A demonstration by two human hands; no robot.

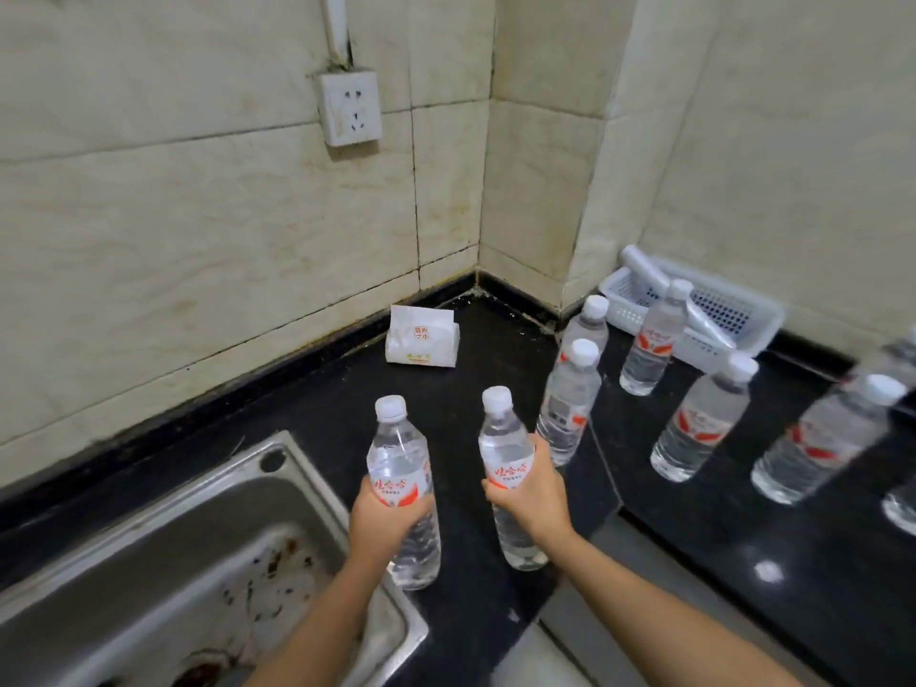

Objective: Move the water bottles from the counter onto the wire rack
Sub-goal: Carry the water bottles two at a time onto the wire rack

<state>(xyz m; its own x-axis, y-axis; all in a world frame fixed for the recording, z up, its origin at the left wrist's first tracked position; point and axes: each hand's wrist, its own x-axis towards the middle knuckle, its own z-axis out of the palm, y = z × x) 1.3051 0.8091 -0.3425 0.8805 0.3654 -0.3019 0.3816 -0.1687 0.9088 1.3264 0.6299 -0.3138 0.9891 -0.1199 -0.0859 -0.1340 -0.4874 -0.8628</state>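
Clear plastic, white caps: two water bottles are in hand at lower centre of the frame. The left hand (pixel 384 520) grips the left bottle (pixel 400 463) round its label band, fingers curled about the body. The right hand (pixel 535 493) grips the right bottle (pixel 504 451) in the same way. Both bottles are near upright, over the rim of the steel sink (pixel 198 528) and the black counter (pixel 342 389).

We judge the step in hand to be the carry. Recommended: keep each bottle upright, hold at the label band without squeezing — thin walls will give — and keep the two apart so they do not knock when turning.

Higher and to the right, five more bottles (pixel 704 423) stand on the counter, well apart from the hands. Beyond them a white basket (pixel 733 314) sits against the wall at right, a tissue pack (pixel 421 337) lies near the corner, and a wall socket (pixel 349 106) is at upper centre.

Not established:
- The wire rack is nowhere in view, so we cannot state which way the carry must go.
- Two further bottle shapes at the right edge are cut off and blurred — we leave them out of the count.
- We cannot tell whether the held bottles' bases are clear of the surface.
- The white tubes in the basket are unidentified.
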